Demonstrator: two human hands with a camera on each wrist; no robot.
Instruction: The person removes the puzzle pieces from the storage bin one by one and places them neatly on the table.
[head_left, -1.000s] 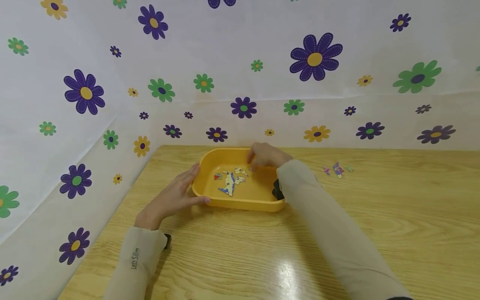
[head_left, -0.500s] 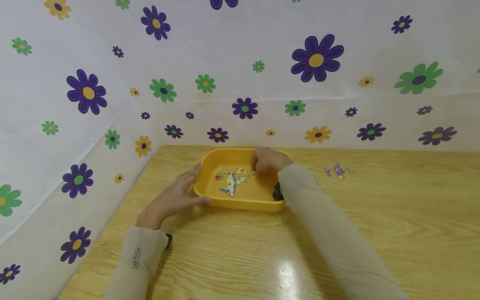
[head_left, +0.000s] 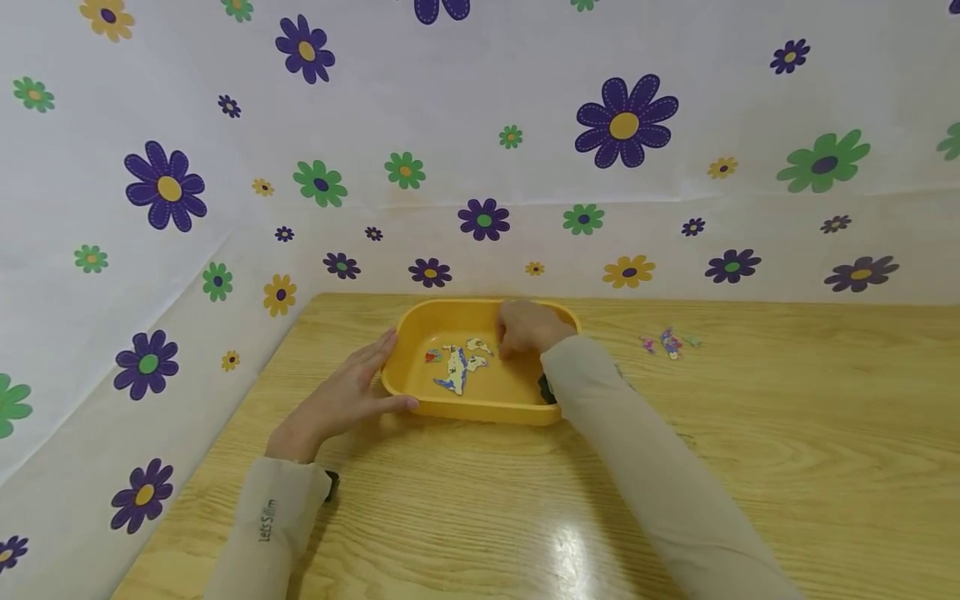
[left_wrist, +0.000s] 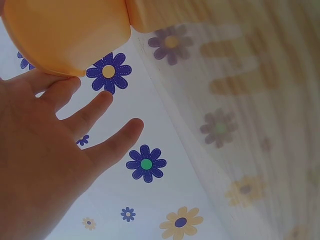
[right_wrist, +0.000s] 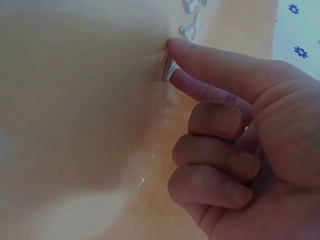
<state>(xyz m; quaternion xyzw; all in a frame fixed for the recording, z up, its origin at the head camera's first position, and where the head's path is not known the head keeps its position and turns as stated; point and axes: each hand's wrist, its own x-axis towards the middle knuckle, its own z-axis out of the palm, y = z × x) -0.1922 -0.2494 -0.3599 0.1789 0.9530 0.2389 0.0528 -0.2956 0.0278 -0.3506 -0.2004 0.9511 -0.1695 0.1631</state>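
A yellow plastic tray (head_left: 510,390) stands near the back of the wooden table. My left hand (head_left: 341,400) rests at its left end, thumb along the front rim and fingers nearly straight along the side. The left wrist view shows those fingers (left_wrist: 120,137) spread apart, with only the upper ones touching the tray. Inside the tray, my right hand (head_left: 528,327) pinches a small flat puzzle piece (right_wrist: 168,69) between thumb and index finger; the other fingers are curled in. Several irregular printed puzzle pieces (head_left: 455,372) lie flat on the tray's left half.
On the table, right of the tray, lie several small pink, purple and green pieces (head_left: 671,343). A white flower-printed sheet (head_left: 480,100) hangs behind the table and along its left side. The tray's raised rim surrounds the pieces inside.
My right hand has lowered slightly into the tray and closed thumb and index finger on a small puzzle piece at its floor. The left hand stays at the tray's left end.
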